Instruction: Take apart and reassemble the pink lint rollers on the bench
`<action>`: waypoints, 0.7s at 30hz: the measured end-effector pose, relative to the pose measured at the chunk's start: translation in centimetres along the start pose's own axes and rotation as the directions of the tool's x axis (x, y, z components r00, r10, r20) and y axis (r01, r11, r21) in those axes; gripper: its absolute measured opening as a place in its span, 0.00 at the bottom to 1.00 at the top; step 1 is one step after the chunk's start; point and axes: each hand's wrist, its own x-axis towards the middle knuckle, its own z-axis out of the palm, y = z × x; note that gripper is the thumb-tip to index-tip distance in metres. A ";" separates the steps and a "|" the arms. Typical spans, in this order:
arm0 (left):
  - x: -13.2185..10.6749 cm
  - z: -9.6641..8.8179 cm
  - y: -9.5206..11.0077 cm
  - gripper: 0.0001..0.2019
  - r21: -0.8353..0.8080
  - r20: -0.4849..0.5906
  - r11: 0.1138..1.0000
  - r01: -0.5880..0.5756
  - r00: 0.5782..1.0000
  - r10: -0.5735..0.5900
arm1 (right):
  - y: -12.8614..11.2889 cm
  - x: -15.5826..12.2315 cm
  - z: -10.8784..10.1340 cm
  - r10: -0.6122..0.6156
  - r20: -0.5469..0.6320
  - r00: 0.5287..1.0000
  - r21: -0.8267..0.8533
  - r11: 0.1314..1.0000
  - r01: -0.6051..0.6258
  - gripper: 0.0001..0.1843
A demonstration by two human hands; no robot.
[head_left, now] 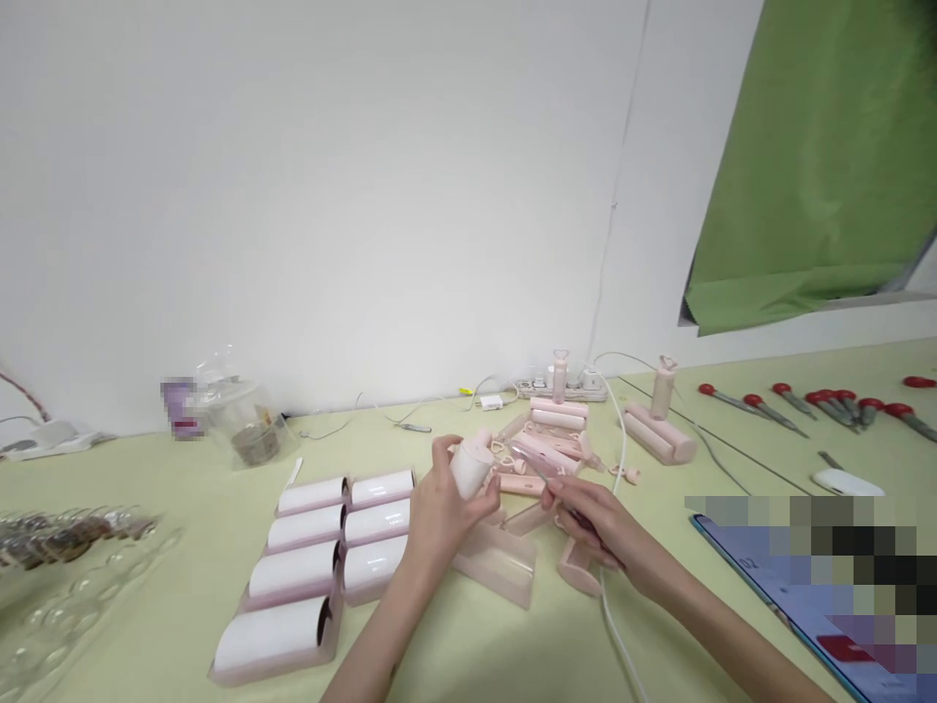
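My left hand (444,503) is closed around a white roller with a pink end (472,467), tilted up above the table. My right hand (590,522) grips a thin tool (540,475) with a slim metal tip and a dark handle, pointing toward the roller but apart from it. The tool's exact kind is unclear. Beneath and behind the hands lies a pile of pink plastic parts (560,447), some with small loops. A clear pinkish case (505,561) rests below my left hand, and a pink end piece (581,568) sits below my right.
Several white rolls in pink trays (297,571) stand in two columns at left. A white cable (621,430) crosses near my right hand. Red-ended tools (765,415), a phone (776,605) and a white mouse-like object (847,482) lie right. Clear plastic trays (80,586) sit far left.
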 end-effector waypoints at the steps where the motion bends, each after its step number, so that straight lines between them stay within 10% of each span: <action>1: -1.1 -0.5 -0.2 0.21 -0.013 0.008 1.000 -0.005 1.000 0.006 | -0.1 -0.7 0.6 -0.040 0.037 0.999 -0.122 0.992 0.044 0.18; 8: -6.7 -0.3 -3.3 0.18 -0.044 -0.052 0.997 -0.067 0.997 0.064 | 1.0 -3.7 3.6 -0.063 0.182 0.981 -0.609 0.776 0.163 0.22; 21: -7.5 -0.1 -4.0 0.18 -0.037 -0.082 0.992 -0.119 0.990 0.115 | 1.3 -3.6 3.5 0.020 0.212 0.977 -0.599 0.793 0.113 0.23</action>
